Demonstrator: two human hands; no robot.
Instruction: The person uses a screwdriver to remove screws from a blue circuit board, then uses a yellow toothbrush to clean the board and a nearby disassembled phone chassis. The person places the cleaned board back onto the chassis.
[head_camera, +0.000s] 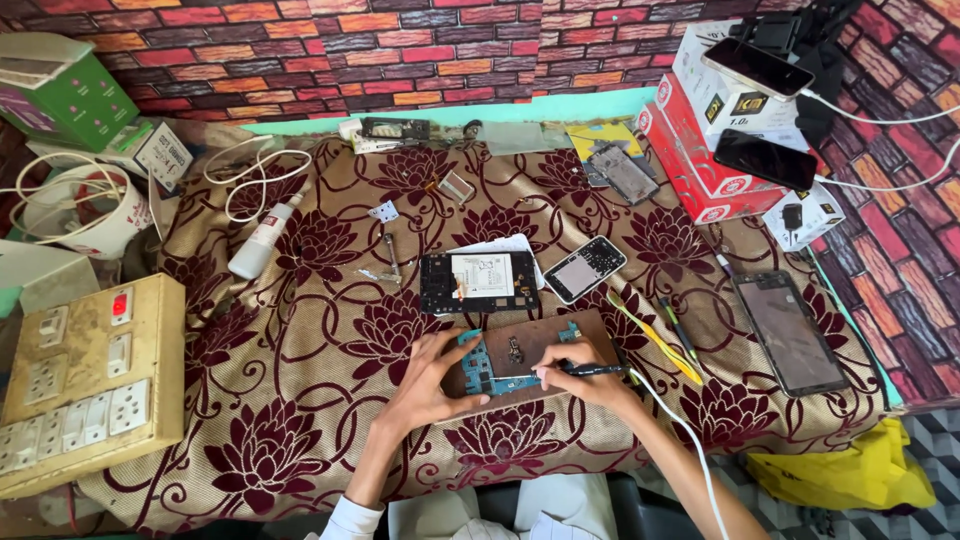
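Observation:
A blue circuit board (497, 368) lies on a brown wooden block (560, 335) at the near middle of the table. My left hand (430, 378) rests on the board's left end and holds it down with thumb and fingers. My right hand (583, 380) grips a thin black corded tool (592, 370) like a pen, its tip pointing left onto the board. The tool's white cord (690, 440) trails toward me. Just behind the block lies an opened phone body (478, 282) with its inside showing.
A floral maroon cloth (300, 380) covers the table. On it lie a small phone (585, 268), a dark screen panel (790, 332), yellow tweezers (655, 335), a white bottle (262, 238) and small parts. A switch-and-socket board (85, 380) sits left; red and white boxes (705, 150) with phones stand back right.

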